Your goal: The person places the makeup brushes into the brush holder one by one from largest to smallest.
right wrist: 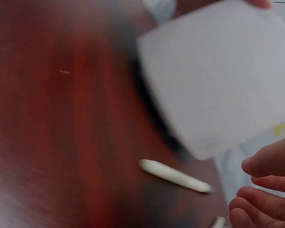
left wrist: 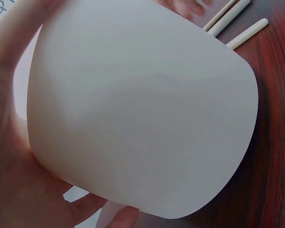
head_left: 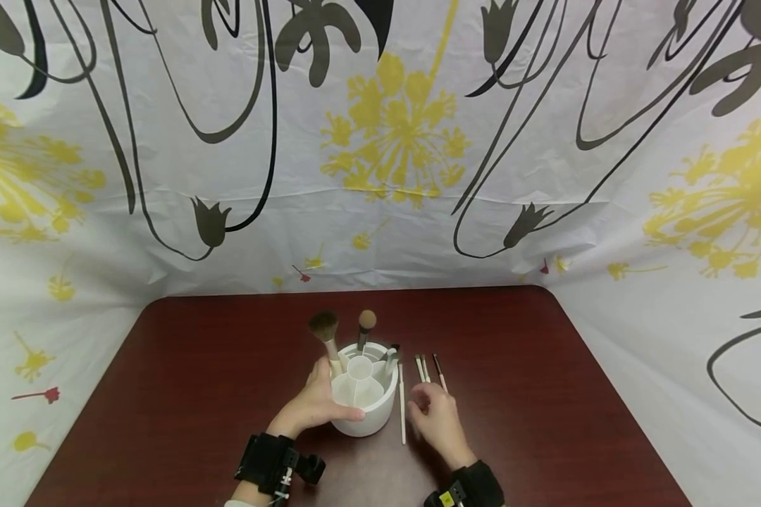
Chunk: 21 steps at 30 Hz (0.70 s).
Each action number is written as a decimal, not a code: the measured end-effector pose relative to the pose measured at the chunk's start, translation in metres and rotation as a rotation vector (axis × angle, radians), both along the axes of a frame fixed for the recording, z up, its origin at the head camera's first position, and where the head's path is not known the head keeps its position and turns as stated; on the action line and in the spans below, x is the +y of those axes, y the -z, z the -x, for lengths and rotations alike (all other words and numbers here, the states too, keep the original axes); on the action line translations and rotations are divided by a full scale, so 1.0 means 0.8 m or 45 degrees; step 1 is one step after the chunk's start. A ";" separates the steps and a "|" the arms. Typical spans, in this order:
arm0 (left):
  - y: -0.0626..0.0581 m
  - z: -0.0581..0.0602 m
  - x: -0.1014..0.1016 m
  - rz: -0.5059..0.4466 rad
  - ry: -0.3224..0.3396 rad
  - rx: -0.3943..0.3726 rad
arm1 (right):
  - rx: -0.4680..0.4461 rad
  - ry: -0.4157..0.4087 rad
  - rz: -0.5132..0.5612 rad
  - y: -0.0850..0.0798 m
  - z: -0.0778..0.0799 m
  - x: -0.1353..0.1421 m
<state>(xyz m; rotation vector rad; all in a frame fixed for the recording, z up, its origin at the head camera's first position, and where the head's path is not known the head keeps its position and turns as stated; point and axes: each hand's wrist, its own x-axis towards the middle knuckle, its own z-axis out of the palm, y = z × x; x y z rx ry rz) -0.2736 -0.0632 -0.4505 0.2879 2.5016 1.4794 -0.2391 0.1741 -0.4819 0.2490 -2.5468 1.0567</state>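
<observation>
- Two hands work above the bench: the left hand grasps the white cup from the left, thumb along the near wall, probably to keep it from tipping or turning.
- Inside the cup, which stands on the bench between the hands, a wide brush and a round-headed brush point bristles up, likely to spare them.
- Right of the cup hovers the right hand, its fingers loosely bent and apparently grasping nothing.
- Beside the cup lies a slim stick; three brushes lie farther right, seemingly placed within easy reach.
</observation>
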 end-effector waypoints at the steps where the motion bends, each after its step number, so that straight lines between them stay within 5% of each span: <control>1: 0.000 0.000 0.000 -0.001 0.000 0.000 | -0.028 -0.005 -0.012 0.004 -0.001 -0.003; 8: 0.000 -0.001 -0.001 -0.006 0.005 0.003 | -0.182 -0.001 -0.065 0.020 -0.002 -0.017; 16: 0.003 0.001 0.000 -0.013 0.011 0.030 | -0.063 0.249 -0.121 0.022 0.006 0.003; 21: 0.002 0.000 -0.001 -0.010 0.017 0.040 | -0.199 0.330 -0.146 0.022 0.009 0.021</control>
